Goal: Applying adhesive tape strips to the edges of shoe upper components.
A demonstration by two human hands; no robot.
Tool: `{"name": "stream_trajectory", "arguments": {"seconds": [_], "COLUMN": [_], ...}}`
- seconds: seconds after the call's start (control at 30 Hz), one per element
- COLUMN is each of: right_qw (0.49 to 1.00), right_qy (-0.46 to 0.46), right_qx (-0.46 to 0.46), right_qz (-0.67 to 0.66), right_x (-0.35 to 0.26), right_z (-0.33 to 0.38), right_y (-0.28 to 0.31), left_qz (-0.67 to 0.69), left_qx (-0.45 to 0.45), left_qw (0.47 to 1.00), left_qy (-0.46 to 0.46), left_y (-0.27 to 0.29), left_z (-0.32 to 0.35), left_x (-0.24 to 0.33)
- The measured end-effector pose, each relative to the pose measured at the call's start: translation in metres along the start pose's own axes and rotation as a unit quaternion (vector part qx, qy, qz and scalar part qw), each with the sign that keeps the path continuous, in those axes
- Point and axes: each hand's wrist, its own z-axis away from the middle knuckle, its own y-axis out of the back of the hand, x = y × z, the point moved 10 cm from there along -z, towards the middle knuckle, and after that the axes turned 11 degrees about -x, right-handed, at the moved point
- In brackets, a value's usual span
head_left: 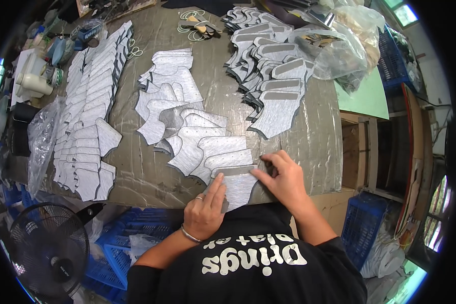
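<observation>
A light grey fabric piece point(240, 188) with a dark grey strip point(236, 171) along its top edge lies at the table's near edge, in front of me. My left hand point(205, 210) rests on its left side, index finger stretched to the strip's left end; the thumb is hidden. At the strip's right end my right hand point(287, 183) touches with the thumb, its index finger bent and apart from it. Overlapping grey fabric pieces point(187, 141) with rows of small dots run away from the piece under my hands.
Long overlapping rows of cut pieces point(93, 96) line the left. Pieces with dark strips point(276, 114) are stacked at the right, beside a clear plastic bag point(334, 50). Cords and small parts point(200, 25) lie at the back. A black fan point(50, 253) and blue crates point(362, 225) stand below the table.
</observation>
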Motion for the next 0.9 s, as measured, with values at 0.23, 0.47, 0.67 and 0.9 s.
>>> {"name": "stream_trajectory", "arguments": {"seconds": [0.23, 0.47, 0.67, 0.9], "right_qw": [0.975, 0.956, 0.973, 0.856], "right_qy": [0.010, 0.034, 0.026, -0.025], "right_qx": [-0.076, 0.198, 0.001, -0.206], "right_qz": [-0.207, -0.213, -0.231, -0.473], "right_x": [0.011, 0.063, 0.011, -0.041], "right_z": [0.010, -0.031, -0.020, 0.014], "right_y": [-0.024, 0.087, 0.040, -0.052], "left_qz": [0.018, 0.448, 0.704, 0.391], "left_qx": [0.076, 0.095, -0.052, 0.125], "left_qw": [0.997, 0.884, 0.703, 0.912], "left_qy": [-0.015, 0.090, 0.082, 0.002], "left_y": [0.005, -0.002, -0.031, 0.019], "left_z": [0.006, 0.028, 0.006, -0.010], "left_x": [-0.002, -0.046, -0.025, -0.019]}}
